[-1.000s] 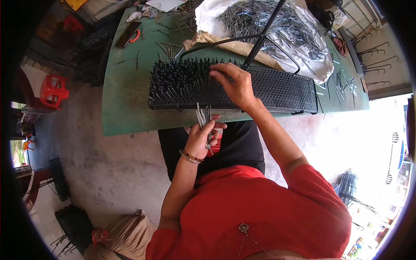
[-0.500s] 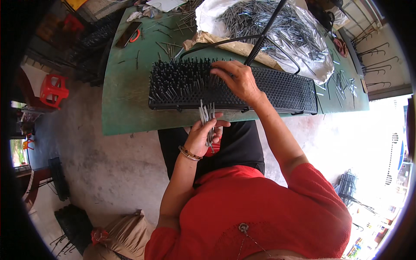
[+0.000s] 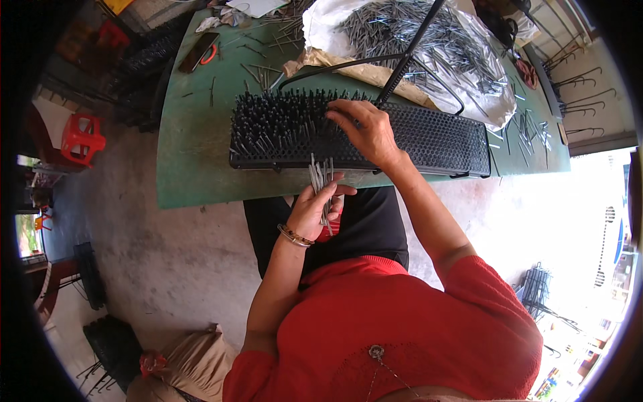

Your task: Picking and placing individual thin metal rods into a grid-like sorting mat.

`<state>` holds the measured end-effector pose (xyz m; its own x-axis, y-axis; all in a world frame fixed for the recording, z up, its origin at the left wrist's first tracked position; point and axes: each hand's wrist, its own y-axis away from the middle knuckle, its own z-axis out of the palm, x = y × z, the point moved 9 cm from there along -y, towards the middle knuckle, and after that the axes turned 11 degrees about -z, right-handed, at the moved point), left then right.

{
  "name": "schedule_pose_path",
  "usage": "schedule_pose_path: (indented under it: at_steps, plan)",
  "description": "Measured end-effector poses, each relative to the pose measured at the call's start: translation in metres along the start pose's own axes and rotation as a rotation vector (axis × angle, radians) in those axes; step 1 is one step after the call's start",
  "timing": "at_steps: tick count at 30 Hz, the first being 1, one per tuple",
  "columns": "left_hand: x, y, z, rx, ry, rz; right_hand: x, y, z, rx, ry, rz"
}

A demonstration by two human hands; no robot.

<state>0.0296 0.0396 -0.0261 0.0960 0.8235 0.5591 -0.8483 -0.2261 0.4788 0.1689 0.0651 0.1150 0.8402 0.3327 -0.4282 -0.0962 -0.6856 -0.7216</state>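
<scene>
My left hand (image 3: pixel 309 213) is closed round a small bundle of thin grey metal rods (image 3: pixel 319 175) just off the table's front edge, their tips pointing up and away from me. A long black perforated rack (image 3: pixel 435 139) lies along that edge. Dark-tipped rods (image 3: pixel 271 124) stand packed in the holes of its left part, while bare holes show on the right. My right hand (image 3: pixel 372 136) reaches over the middle of the rack, thumb and fingertips pinched together at the border of the standing rods. Whatever is between those fingertips is hidden from view.
Beyond the rack, a white and brown sheet (image 3: pixel 326 30) holds a heap of loose rods (image 3: pixel 408 33). A black metal frame (image 3: pixel 402 63) rises there. A phone (image 3: pixel 199 52) and orange-handled scissors (image 3: pixel 209 55) lie on the green table (image 3: pixel 194 147). A red stool (image 3: pixel 83 141) stands left.
My right hand has shifted very slightly, its fingers still at the same spot over the rack. The left hand keeps its bundle almost unmoved.
</scene>
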Motion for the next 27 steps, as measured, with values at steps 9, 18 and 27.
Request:
schedule_pose_path:
  at_steps: [9,18,27]
  plan:
    - [0.0,0.002,0.003,0.0,-0.025,0.024,0.013,0.003,0.006,-0.055,-0.159,0.097]
    - [-0.001,0.001,0.002,-0.049,0.024,-0.024,-0.008,-0.002,0.008,-0.008,0.003,-0.068]
    - [0.0,0.003,-0.004,0.002,0.008,0.013,-0.005,0.013,0.015,-0.005,0.112,-0.006]
